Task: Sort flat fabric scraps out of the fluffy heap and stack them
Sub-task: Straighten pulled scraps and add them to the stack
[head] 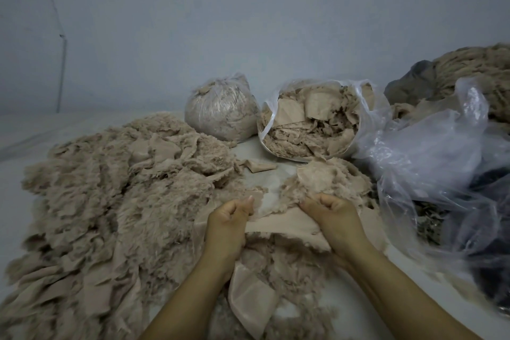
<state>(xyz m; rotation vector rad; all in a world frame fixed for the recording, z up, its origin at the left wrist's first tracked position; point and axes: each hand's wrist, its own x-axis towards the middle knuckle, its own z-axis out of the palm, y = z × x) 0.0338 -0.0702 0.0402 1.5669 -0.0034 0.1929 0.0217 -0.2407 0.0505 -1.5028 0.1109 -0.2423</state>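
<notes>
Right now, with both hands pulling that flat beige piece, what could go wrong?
1. The flat scrap, gripped by the left hand and the right hand, has fluff clinging along its lower edge, so clumps may ride along.
2. The loose clear plastic bag lies beside the right hand and could snag.

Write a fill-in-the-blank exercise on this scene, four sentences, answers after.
1. Both hands, left hand and right hand, grip one flat ____ between them.
2. The fluffy heap lies to the ____ of the hands.
3. The tied bag stands against the ____.
4. The open bag beside it holds ____.

Answers: scrap; left; wall; scraps
</notes>
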